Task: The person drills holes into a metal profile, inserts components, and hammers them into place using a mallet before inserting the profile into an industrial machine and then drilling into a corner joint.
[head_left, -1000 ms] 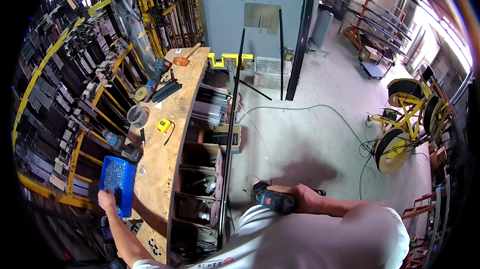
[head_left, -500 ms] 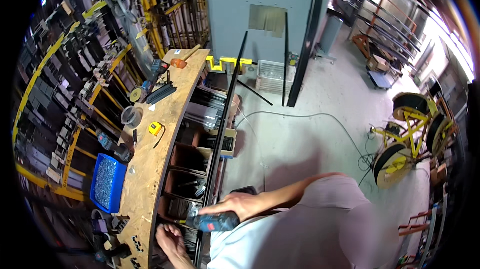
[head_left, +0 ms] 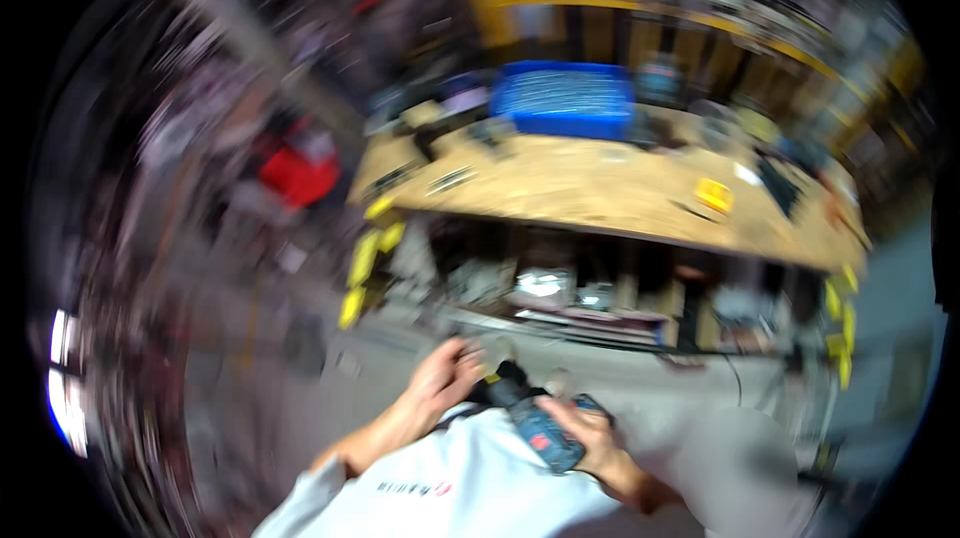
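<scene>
Close to my body, my right hand [head_left: 590, 438] grips a blue and black cordless drill [head_left: 540, 428], its front pointing up and to the left. Beside the drill's front end is my left hand [head_left: 447, 375], with fingers curled together. Whatever those fingers hold, if anything, is too blurred to make out. Both hands are in front of the wooden workbench [head_left: 580, 183], apart from its top.
On the bench stands a blue bin [head_left: 563, 103] of small metal parts, with a yellow tape measure [head_left: 713, 196] toward the right. Open storage [head_left: 600, 293] with parts sits under the top. Yellow guards [head_left: 365, 258] flank the bench. A red object [head_left: 300, 176] lies beyond it, left.
My view has swung so the bench, formerly along my left, now lies across in front. My left hand has left the bins under the bench edge; the drill stays in my right hand.
</scene>
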Motion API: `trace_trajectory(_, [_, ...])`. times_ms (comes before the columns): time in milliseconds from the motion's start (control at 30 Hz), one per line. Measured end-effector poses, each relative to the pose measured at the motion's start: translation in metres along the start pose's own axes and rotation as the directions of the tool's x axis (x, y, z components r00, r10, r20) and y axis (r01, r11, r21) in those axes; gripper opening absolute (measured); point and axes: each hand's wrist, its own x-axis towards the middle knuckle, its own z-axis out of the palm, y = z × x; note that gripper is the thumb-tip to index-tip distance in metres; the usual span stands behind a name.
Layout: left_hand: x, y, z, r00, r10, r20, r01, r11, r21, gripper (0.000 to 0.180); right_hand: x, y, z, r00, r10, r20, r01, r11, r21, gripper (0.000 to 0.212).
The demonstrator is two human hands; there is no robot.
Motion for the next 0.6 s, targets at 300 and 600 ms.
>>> trace_trajectory(300, [0.004,-0.031,0.006,0.996,-0.033,0.082,0.037,0.999,-0.040,0.021,-0.029,0.014,-0.008,0.996,0.071,0.056,-0.063,0.988,-0.139,0.063])
trace_trajectory(600, [0.017,0.018,-0.001,0.980,-0.087,0.181,0.086,0.996,0.012,0.018,0.020,-0.006,0.022,0.983,0.081,0.166,-0.023,0.945,-0.327,0.069])
